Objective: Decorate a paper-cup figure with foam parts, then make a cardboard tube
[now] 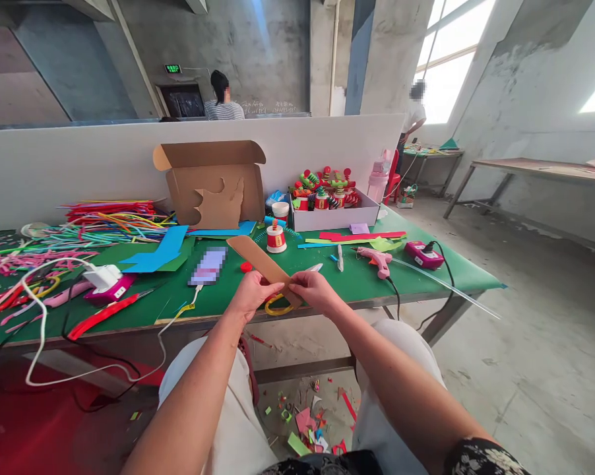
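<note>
Cardboard strip slanting lengthwise from four toward ten o'clock, left hand pinching its near end, right hand likewise

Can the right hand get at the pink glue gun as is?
Probably yes: the pink glue gun lies on the right hand's side of the table, with only a slim white tool between them. But that hand is pinching the cardboard strip, so it would likely need to let go.
</note>
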A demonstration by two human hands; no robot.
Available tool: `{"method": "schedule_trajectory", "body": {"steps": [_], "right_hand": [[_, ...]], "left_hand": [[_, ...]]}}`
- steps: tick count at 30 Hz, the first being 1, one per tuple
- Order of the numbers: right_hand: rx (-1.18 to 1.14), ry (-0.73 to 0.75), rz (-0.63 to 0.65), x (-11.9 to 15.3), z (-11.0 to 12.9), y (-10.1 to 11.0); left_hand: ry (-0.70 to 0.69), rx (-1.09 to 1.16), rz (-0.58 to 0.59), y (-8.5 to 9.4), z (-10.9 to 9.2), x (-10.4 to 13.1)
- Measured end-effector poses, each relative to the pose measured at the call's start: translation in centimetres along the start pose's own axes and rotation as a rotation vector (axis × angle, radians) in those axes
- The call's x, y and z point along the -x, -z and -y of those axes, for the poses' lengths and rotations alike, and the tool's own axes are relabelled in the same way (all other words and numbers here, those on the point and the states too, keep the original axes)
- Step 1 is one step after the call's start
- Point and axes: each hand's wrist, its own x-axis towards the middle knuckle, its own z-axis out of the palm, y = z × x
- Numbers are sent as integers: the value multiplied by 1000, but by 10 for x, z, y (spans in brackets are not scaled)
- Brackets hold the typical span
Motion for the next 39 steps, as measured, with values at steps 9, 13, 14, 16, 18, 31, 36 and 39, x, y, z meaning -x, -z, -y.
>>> {"method": "schedule_trajectory", "body": {"steps": [9,13,14,16,18,31,36,39], "right_hand": [[42,-44,-138,4,4,-8],[-20,-116,-172,0,2,-6],[-27,-121,-167,0,1,-5],[-34,-103,-131,-1,1,-2],[-36,-51,-66,-2,2,1],[191,55,-101,7,16,3],[130,-36,-195,5,12,-4],[25,-130,-206,0,7,-5]], "left_hand": [[-150,-231,-98,-8,3,0],[-421,-548,-242,-19,10,2],[-458,-585,-263,-20,11,1],[-413,-575,-259,-20,13,0],[-275,-465,-213,-16,13,-3],[-66,-71,-48,-1,0,2],[-228,-331,-155,-9,5,1],[-453,-537,-255,-16,7,3]]}}
